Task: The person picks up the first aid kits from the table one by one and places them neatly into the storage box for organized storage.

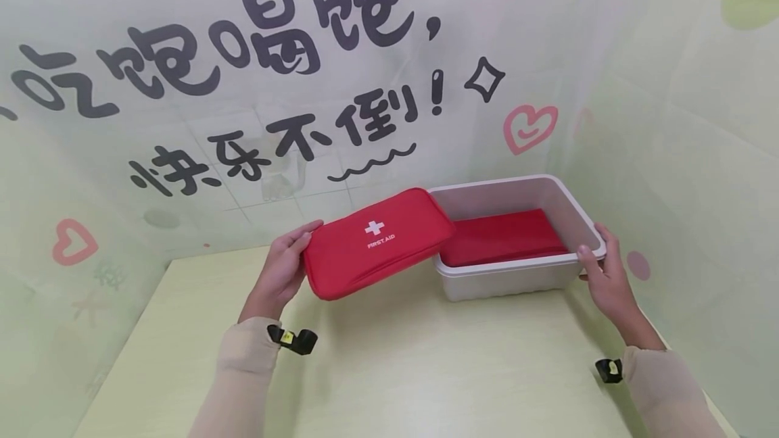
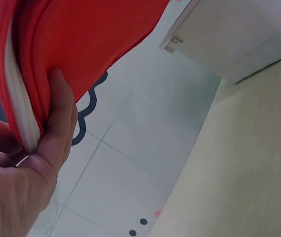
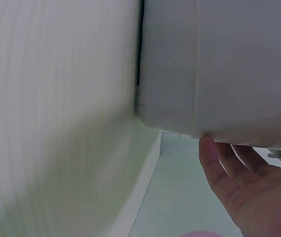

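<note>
In the head view my left hand point(image 1: 285, 263) grips the left end of a red first aid pouch point(image 1: 377, 243) with a white cross, held up in a tilt above the table. Its right corner overlaps the rim of a white plastic bin point(image 1: 514, 282). The left wrist view shows the left hand's fingers point(image 2: 61, 103) under the pouch, beside its white zipper edge. Inside the bin lies another red pouch point(image 1: 505, 235). My right hand point(image 1: 608, 282) holds the bin's right rim, thumb on the front corner. From the right wrist, its fingers point(image 3: 214, 160) touch the bin's end wall.
The bin stands on a pale wood-grain table point(image 1: 389, 370), toward its back right. Behind rises a wall covering point(image 1: 274, 154) with dark lettering and pink hearts. Small black straps point(image 1: 293, 338) sit at the wrists.
</note>
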A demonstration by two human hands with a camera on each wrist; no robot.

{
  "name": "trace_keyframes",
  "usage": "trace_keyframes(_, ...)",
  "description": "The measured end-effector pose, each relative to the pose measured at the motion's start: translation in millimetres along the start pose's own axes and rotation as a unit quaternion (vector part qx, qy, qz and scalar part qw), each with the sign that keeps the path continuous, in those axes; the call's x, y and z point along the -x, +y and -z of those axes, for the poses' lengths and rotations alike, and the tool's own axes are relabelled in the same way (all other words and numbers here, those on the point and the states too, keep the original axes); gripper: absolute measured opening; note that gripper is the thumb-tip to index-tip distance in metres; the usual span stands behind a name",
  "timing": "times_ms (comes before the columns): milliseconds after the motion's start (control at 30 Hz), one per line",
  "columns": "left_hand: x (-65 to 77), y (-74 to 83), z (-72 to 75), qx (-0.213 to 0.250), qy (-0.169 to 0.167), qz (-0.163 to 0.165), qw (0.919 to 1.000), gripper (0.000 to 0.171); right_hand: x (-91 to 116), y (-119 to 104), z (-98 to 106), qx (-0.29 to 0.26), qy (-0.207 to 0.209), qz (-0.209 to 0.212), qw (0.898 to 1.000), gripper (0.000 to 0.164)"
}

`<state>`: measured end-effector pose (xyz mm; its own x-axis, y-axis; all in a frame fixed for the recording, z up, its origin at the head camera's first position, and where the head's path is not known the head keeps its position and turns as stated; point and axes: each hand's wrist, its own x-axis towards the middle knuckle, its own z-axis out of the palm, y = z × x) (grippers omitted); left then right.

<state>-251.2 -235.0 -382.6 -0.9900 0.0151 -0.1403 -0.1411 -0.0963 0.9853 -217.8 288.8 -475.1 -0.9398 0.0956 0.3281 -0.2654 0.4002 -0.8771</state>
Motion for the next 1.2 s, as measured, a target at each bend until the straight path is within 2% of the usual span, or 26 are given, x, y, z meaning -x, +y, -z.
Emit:
trace_keyframes(267,-11.3,8.8,-31.5,0.011,-0.003,0.005,0.9999,0.044,-0.5,0.2,-0.4,-0.003,-0.001,0.001,1.0,0.06)
trace_keyframes(667,-24.9,11.4,-76.5,0.033,-0.034,-0.005,0.9989,0.041,-0.5,3.0,0.3,-0.002,0.003,0.008,1.0,0.059)
trace_keyframes(1200,-37.2,18.5,-123.1,0.022,-0.047,-0.006,0.9987,0.039,-0.5,1.5,-0.4,-0.004,0.007,0.015,1.0,0.059)
